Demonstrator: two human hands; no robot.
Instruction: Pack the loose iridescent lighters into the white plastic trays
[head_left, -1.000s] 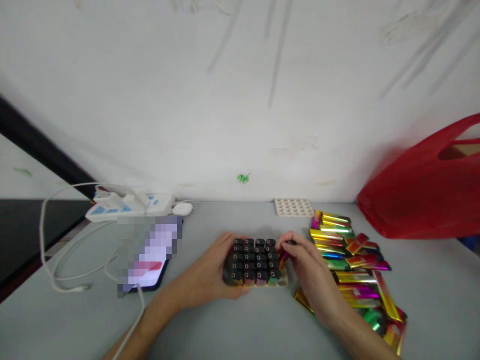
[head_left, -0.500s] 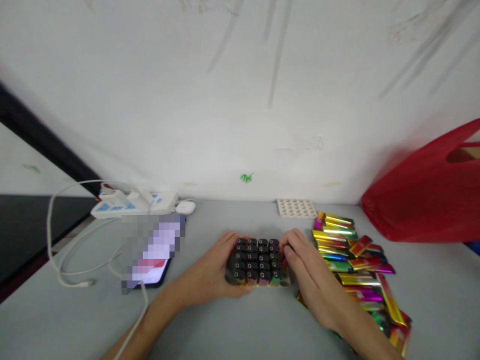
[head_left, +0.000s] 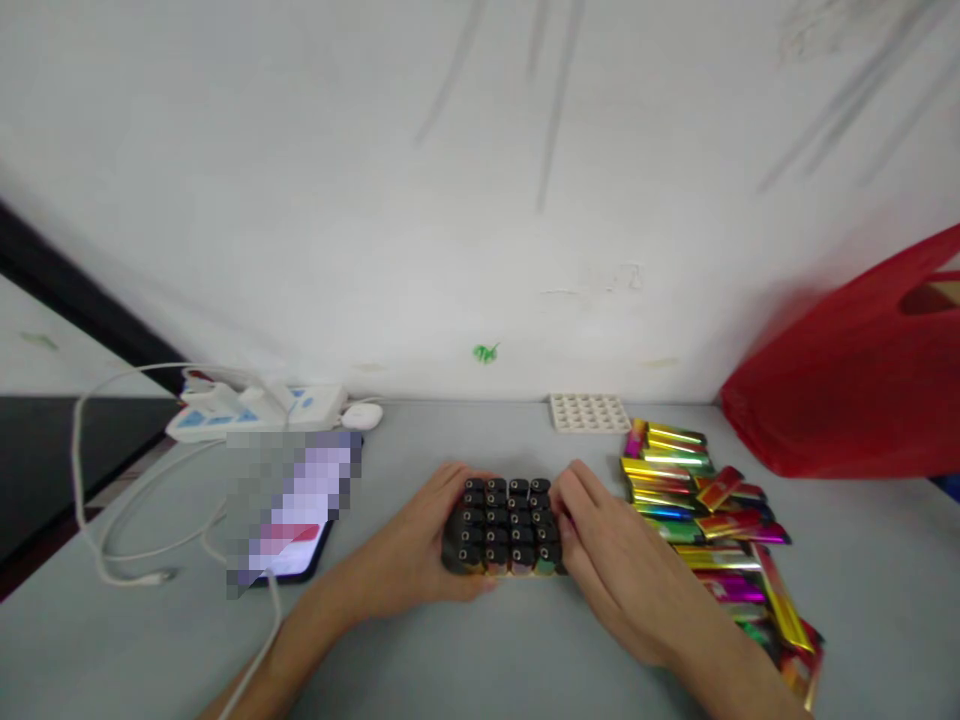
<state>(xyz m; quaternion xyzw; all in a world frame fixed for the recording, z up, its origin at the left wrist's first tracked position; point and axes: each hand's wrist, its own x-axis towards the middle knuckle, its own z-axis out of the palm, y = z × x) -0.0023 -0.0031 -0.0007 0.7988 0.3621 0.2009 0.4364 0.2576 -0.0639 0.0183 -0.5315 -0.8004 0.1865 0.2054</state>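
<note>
A block of several black-capped lighters [head_left: 504,526] stands upright in a tray on the grey table [head_left: 480,650]. My left hand [head_left: 409,548] cups the block's left side, fingers wrapped round it. Against the block's right side lies my right hand [head_left: 611,555], its fingers pressed together and flat on the lighters. A heap of shiny multicoloured lighters [head_left: 705,510] lies just right of my right hand.
An empty white grid tray [head_left: 589,412] sits by the wall. A phone [head_left: 289,520] with a white cable [head_left: 112,530] lies at left, behind it a power strip [head_left: 251,412]. A red plastic bag [head_left: 855,385] fills the right.
My right hand, which held a lighter at the block's far right corner, has come down flat against the block's right side. The left hand has stayed put.
</note>
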